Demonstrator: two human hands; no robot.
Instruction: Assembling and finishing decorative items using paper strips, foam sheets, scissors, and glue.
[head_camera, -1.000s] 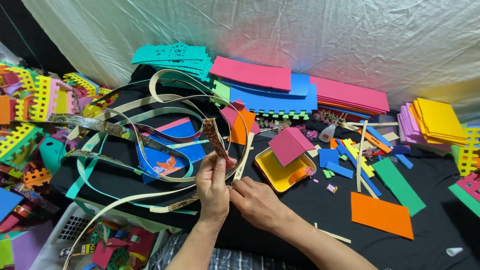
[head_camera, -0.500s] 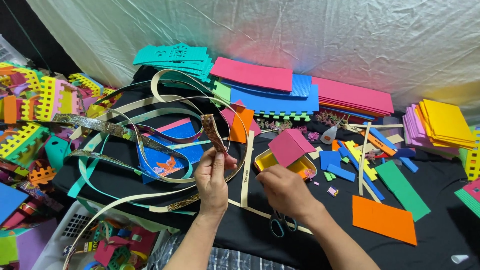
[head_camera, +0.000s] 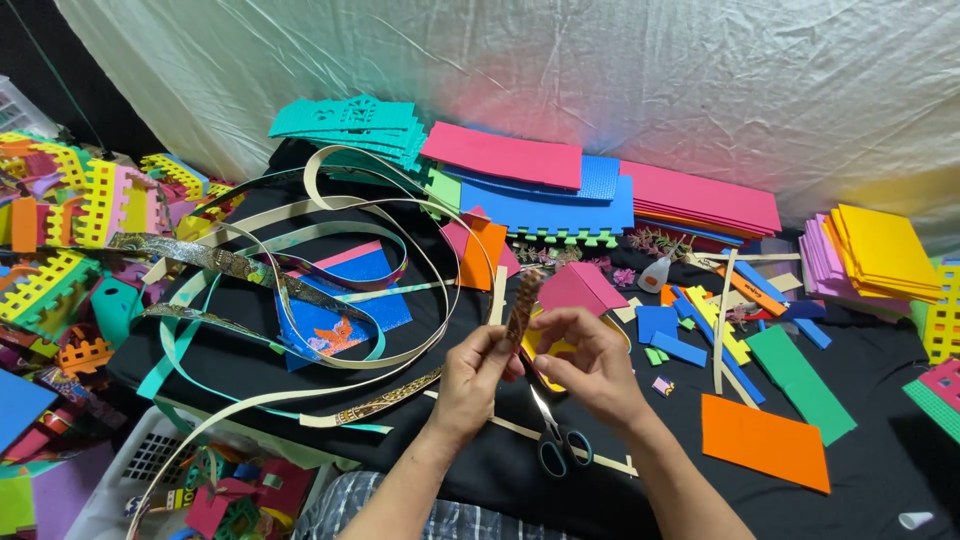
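Right hand has come back up from near the scissors to meet the left hand, so now both are pinching the patterned brown strip, held upright over the black table, just in front of the yellow tray.

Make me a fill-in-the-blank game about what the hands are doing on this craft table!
1. The left hand and the right hand together hold a brown patterned strip that stands ____.
2. The scissors with dark handles lie on the black cloth, just ____ the hands.
3. The flat foam sheet lying alone to the right of the hands is ____.
4. The stack of foam sheets at the far right has a ____ top.

Missing words: upright; below; orange; yellow
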